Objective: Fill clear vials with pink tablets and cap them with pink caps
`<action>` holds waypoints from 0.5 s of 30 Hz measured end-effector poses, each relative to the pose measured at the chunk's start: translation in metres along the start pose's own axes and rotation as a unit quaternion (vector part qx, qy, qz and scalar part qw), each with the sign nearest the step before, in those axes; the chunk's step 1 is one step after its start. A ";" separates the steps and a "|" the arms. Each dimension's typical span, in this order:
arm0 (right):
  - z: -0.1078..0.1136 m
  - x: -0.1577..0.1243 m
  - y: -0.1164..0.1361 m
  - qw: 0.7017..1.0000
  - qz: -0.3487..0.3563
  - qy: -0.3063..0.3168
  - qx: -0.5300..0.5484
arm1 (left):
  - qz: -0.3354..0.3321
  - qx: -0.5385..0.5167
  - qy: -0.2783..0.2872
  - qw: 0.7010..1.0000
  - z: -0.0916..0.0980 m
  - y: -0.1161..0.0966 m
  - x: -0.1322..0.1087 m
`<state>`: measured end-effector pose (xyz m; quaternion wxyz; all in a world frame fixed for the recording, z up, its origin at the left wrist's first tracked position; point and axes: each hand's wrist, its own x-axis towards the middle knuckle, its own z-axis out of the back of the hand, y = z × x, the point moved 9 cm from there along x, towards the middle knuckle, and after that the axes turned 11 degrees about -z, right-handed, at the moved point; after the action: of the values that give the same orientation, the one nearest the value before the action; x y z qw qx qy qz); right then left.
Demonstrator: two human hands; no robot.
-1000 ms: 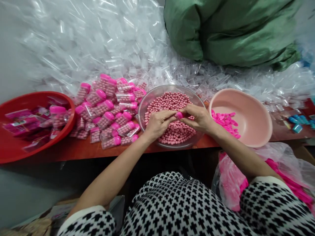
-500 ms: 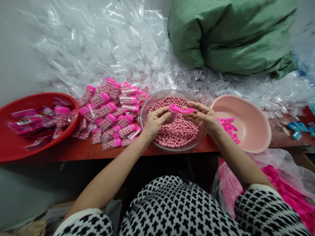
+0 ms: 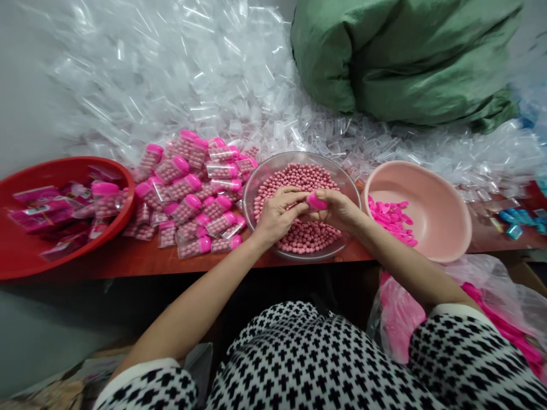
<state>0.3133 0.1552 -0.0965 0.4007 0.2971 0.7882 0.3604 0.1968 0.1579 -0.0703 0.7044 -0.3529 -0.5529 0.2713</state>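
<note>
Above the bead bowl my two hands meet around a small clear bottle with a pink cap (image 3: 316, 201). My left hand (image 3: 277, 215) is closed on the bottle's body, which its fingers mostly hide. From the other side my right hand (image 3: 342, 210) grips the cap, thumb on top of it. Below them, round pink beads (image 3: 305, 242) fill much of the clear bowl (image 3: 248, 199). Left of the bowl lies a heap of bead-filled clear bottles (image 3: 188, 210) with pink caps.
At the far left stands a red basin (image 3: 12, 256) with pink packets and bottles. A peach basin (image 3: 444, 222) on the right holds loose pink caps (image 3: 391, 219). Clear empty bottles (image 3: 171, 85) are piled behind, beside a green sack (image 3: 405, 62). A plastic bag (image 3: 401, 319) hangs below the table edge.
My hands have come closer together. The separate pink piece in my right hand has met the bottle's pink top, and my right thumb now lies over it.
</note>
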 end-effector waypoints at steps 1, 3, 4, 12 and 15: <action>-0.001 0.002 0.001 1.000 0.023 -0.014 0.011 | -0.004 -0.004 -0.002 1.000 0.000 -0.001 0.000; -0.002 0.005 0.001 0.997 0.057 -0.043 0.025 | -0.010 -0.008 -0.007 1.000 0.002 -0.004 0.001; -0.002 0.007 -0.001 0.996 0.064 -0.055 0.031 | -0.012 -0.005 -0.008 1.000 0.002 -0.005 0.002; -0.013 0.021 0.012 0.998 0.001 -0.026 -0.048 | 0.041 0.008 -0.078 0.996 0.036 0.002 0.008; 0.007 0.013 0.046 0.978 0.082 -0.079 -0.176 | 0.063 0.037 -0.142 0.987 0.093 0.007 0.013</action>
<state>0.3206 0.1930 -0.0675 0.4768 0.3129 0.6511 0.5009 0.1097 0.1900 -0.0553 0.6125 -0.3185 -0.6136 0.3831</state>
